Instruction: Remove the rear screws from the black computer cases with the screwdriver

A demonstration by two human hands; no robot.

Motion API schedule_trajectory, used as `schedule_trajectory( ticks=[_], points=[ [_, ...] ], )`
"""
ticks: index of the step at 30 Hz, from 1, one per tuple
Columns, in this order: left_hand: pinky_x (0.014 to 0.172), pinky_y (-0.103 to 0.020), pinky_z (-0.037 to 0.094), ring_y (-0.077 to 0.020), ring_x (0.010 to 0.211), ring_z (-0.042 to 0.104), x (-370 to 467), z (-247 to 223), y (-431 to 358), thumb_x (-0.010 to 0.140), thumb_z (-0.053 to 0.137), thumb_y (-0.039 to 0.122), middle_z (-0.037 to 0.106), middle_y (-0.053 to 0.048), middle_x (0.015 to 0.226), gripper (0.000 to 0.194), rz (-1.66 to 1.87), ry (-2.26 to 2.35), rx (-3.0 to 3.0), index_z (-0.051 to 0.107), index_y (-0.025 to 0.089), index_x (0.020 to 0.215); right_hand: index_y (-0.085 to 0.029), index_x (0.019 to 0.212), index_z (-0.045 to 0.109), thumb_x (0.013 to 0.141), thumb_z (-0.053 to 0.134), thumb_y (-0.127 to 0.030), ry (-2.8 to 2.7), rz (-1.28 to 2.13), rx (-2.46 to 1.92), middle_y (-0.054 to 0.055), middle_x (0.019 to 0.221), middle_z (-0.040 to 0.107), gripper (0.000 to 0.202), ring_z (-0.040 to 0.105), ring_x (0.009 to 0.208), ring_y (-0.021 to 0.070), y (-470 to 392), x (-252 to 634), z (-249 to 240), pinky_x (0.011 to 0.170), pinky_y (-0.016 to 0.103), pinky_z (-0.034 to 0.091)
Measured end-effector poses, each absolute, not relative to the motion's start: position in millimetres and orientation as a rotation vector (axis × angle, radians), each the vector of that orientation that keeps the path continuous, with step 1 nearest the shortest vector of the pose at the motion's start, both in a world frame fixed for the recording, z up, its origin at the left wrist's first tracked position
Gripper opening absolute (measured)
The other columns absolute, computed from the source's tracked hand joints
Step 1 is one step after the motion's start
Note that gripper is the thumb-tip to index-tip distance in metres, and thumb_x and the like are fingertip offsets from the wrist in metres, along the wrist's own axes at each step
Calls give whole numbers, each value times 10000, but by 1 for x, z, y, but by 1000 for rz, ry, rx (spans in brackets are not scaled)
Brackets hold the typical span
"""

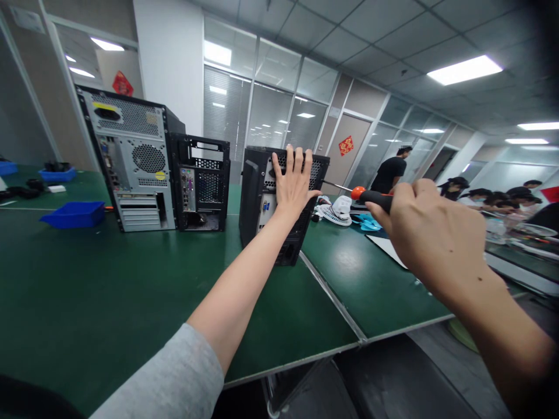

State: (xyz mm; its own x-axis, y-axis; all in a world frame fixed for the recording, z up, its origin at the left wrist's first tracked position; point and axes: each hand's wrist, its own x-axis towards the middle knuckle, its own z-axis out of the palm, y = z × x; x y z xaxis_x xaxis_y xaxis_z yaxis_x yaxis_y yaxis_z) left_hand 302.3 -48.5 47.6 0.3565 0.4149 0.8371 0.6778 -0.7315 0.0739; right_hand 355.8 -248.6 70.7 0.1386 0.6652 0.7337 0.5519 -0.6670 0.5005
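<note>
A black computer case (pixel 251 201) stands upright on the green table, its back panel with perforated mesh and a blue video port facing me. My left hand (pixel 293 180) lies spread against the upper back of this case, fingertips reaching its top edge. In my right hand (pixel 430 227) is a screwdriver (pixel 376 199) with a black and orange handle, fingers wrapped around the grip. Its thin shaft points left, and the tip meets the case's right edge near the top. The exact spot under the tip is too small to make out.
Left of it stand a taller computer case (pixel 148 157) and a smaller open black case (pixel 205 180). A blue bin (pixel 74 215) sits farther left. White and blue items, including a white fan-like part (pixel 338 210), lie behind right. A person (pixel 391 169) stands beyond; others sit at right.
</note>
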Motion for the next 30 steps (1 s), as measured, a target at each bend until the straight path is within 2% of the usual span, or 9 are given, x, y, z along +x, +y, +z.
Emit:
schedule_trajectory(
  ticks=[11, 19, 30],
  points=[
    [1164, -639, -38, -395, 1463, 69, 304, 47, -48, 690, 641, 669, 247, -184, 1552, 1065, -1311, -986, -2285, 225, 139, 1515, -139, 867, 540, 924, 410, -446, 1206, 1547, 2315, 85, 834, 609, 339, 553, 561, 183, -248, 361, 70, 438, 260, 150],
    [1154, -663, -14, -405, 1466, 28, 303, 48, -48, 694, 647, 644, 245, -159, 1561, 1065, -1314, -979, -2321, 184, 172, 1528, -146, 835, 546, 939, 366, -452, 1239, 1549, 2331, 86, 776, 631, 370, 582, 578, 200, -246, 368, 67, 450, 260, 149],
    [1158, -655, -9, -413, 1462, 46, 303, 48, -48, 673, 664, 657, 253, -180, 1552, 1081, -1314, -977, -2305, 224, 145, 1517, -138, 846, 542, 941, 381, -414, 1289, 1578, 2356, 92, 789, 641, 333, 569, 542, 187, -243, 370, 63, 465, 257, 135]
  ],
)
